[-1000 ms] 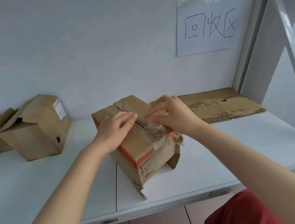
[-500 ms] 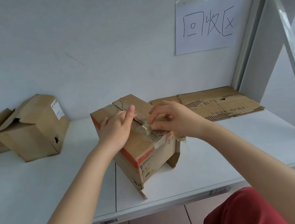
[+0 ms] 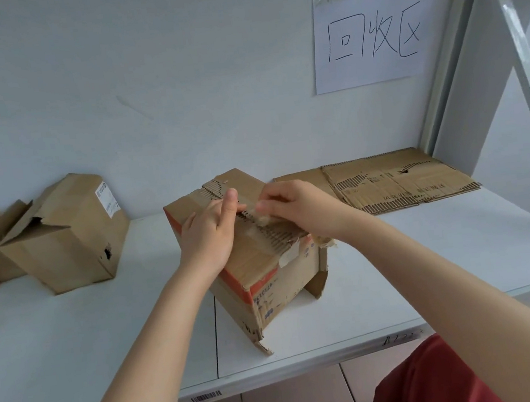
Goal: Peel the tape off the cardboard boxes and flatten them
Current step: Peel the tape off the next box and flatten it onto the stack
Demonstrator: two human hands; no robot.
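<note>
The right hand (image 3: pixel 294 210) has carried its pinch farther back along the seam; it grips the crumpled clear tape (image 3: pixel 261 217) atop the brown orange-banded cardboard box (image 3: pixel 265 276); the left hand (image 3: pixel 208 237) presses flat just beside the pinch; best pull low and steady, lest the tape tear.

Box (image 3: pixel 265 276) sitting mid-table (image 3: pixel 427 248), tape (image 3: pixel 264 219) lying on its top; opened box (image 3: pixel 64 250) sitting at 9 o'clock, flattened cardboard (image 3: pixel 400 182) lying at 2 o'clock.
</note>
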